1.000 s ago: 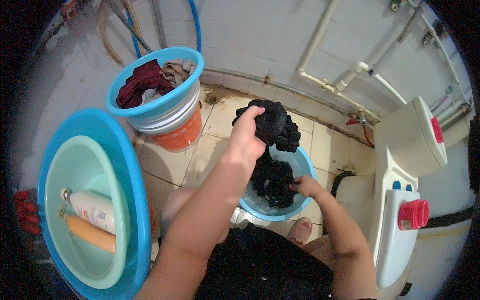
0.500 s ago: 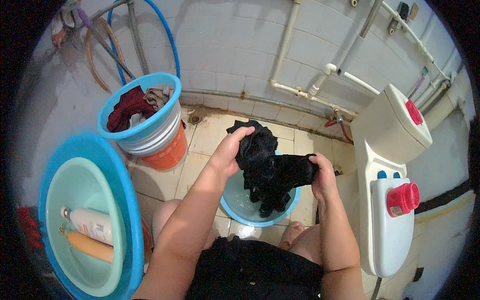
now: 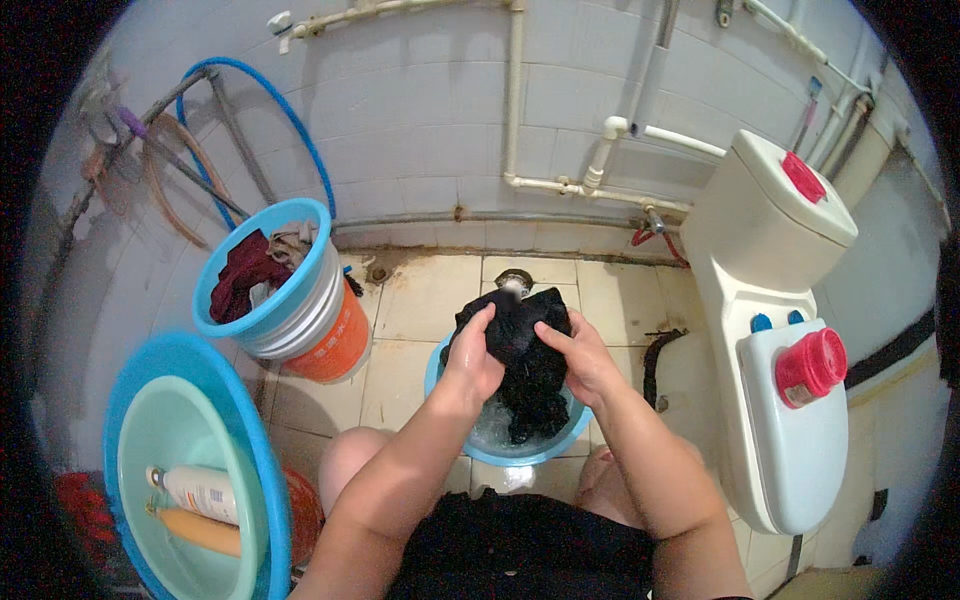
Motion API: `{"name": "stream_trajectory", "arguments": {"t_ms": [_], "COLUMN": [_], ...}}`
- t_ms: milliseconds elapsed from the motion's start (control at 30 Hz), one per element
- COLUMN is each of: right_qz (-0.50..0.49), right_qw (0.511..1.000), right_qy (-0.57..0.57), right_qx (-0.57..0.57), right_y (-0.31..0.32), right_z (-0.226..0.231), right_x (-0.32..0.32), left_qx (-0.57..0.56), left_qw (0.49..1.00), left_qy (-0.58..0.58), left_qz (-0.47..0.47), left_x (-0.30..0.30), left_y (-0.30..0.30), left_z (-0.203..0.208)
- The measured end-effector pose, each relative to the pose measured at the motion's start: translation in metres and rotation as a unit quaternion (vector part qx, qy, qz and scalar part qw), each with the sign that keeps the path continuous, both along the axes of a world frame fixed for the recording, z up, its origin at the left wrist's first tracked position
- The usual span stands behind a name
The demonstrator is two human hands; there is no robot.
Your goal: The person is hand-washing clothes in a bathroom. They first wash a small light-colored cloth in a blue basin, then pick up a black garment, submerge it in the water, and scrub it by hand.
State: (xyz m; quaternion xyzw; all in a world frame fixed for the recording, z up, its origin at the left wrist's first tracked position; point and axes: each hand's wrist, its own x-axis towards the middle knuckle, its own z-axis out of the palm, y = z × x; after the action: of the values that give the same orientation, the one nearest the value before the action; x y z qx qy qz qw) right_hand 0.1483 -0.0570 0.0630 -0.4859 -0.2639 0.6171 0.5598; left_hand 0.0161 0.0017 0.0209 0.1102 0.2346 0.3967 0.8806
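Observation:
A dark, wet-looking piece of black clothing (image 3: pixel 530 372) is held bunched between my two hands, above a light blue basin (image 3: pixel 515 460) of water on the floor. My left hand (image 3: pixel 474 357) grips its left side, thumb on top. On the other side my right hand (image 3: pixel 580 357) pinches the fabric, thumb pointing inward. The lower part of the garment hangs down into the basin, and the fingers beneath the cloth are hidden. Which kind of garment it is cannot be made out.
At left, a blue tub (image 3: pixel 190 350) holds a pale green basin (image 3: pixel 190 395) with two bottles (image 3: pixel 200 490). Behind it, a blue basin of clothes (image 3: pixel 252 272) rests on a white and orange bucket (image 3: pixel 335 345). A toilet (image 3: pixel 765 240) with a red jar (image 3: pixel 812 368) stands right.
Both hands have come closer together, the right one moving inward to the left. The black cloth, stretched sideways before, is now bunched and hangs downward. The view has tilted up.

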Motion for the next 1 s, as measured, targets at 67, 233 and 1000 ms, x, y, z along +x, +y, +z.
{"name": "stream_trajectory", "arguments": {"t_ms": [67, 233, 1000], "right_qz": [-0.057, -0.05, -0.196], "right_qw": [0.998, 0.998, 0.57], "right_qy": [-0.037, 0.034, -0.788], "right_qx": [0.017, 0.027, -0.124], "right_y": [0.004, -0.003, -0.196], "right_z": [-0.017, -0.009, 0.157], "right_x": [0.01, 0.013, 0.249], "left_qx": [0.012, 0.025, -0.065], "left_qw": [0.999, 0.995, 0.998], "left_qy": [0.013, -0.069, 0.004], "left_qz": [-0.028, -0.074, 0.001], "left_x": [0.007, 0.016, 0.028], "left_y": [-0.013, -0.03, -0.007], "left_z": [0.009, 0.021, -0.011]}}
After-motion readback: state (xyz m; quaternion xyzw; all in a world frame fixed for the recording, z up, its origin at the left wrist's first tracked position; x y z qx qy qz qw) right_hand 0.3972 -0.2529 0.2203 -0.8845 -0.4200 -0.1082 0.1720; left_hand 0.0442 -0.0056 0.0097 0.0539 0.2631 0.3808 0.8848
